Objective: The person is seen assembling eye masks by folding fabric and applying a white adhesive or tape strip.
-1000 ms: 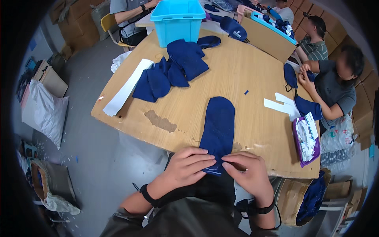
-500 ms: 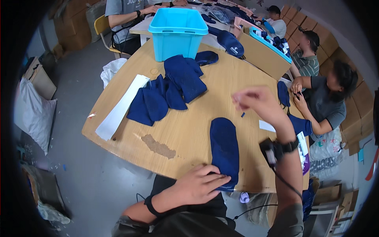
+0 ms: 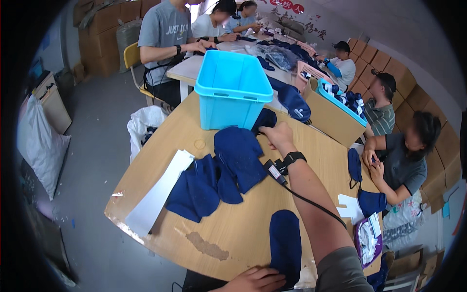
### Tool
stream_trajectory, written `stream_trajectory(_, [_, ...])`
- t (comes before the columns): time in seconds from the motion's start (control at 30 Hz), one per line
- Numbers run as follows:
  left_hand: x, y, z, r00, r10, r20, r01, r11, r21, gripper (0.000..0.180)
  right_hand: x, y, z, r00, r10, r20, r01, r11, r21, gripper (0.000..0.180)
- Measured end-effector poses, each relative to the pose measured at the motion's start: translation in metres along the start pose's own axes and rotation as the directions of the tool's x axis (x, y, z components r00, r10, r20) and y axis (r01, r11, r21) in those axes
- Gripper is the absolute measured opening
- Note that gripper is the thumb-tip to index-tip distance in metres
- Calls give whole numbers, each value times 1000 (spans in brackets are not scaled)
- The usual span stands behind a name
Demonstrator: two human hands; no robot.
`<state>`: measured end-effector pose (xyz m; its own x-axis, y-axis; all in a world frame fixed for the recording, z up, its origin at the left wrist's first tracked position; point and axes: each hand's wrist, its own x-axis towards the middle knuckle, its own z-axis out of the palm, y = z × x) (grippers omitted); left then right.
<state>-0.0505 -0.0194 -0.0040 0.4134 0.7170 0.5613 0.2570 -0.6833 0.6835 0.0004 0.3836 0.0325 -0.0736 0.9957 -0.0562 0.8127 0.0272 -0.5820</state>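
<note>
My left hand [image 3: 258,279] lies with its fingers flat on the lower end of a long, rounded navy cloth piece [image 3: 285,243] at the table's near edge. Stretched far forward, my right hand [image 3: 279,136] has its fingertips closed at the edge of a small rounded navy cloth piece [image 3: 265,119], which the blue bin partly hides. Just left of that hand, several navy cloth pieces [image 3: 238,153] overlap in a loose pile. White paper strips [image 3: 160,192] lie along the pile's left side.
An open light-blue bin [image 3: 233,107] stands at the table's far end. A cardboard box [image 3: 331,119] with a filled blue tray [image 3: 343,102] is beyond it. At right sits a purple basket [image 3: 361,246] of white slips. Several people work around the tables. A white sack [image 3: 143,129] stands left.
My right hand has gone from above the table's middle to the small cloth piece by the bin. The view has tilted up, while my left hand stays on the long piece.
</note>
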Motion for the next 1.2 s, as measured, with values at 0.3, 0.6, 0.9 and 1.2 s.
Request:
stream_trajectory(0.3, [2,2,1,999,-10,-35,9,1000,-12,33,10,17,-16,997,-81,-20,78,825,559,22])
stream_trajectory(0.6, [4,16,6,994,-94,-64,99,992,77,37,-62,5,-118,957,-270,-110,271,688,673,26])
stream_trajectory(0.9, [6,2,2,989,-142,32,143,989,-32,28,-80,-5,-135,860,-237,-453,506,510,695,30])
stream_trajectory(1.2, [-7,10,2,968,45,-246,-13,992,128,27,-195,-46,-193,843,-375,-386,524,405,749,27])
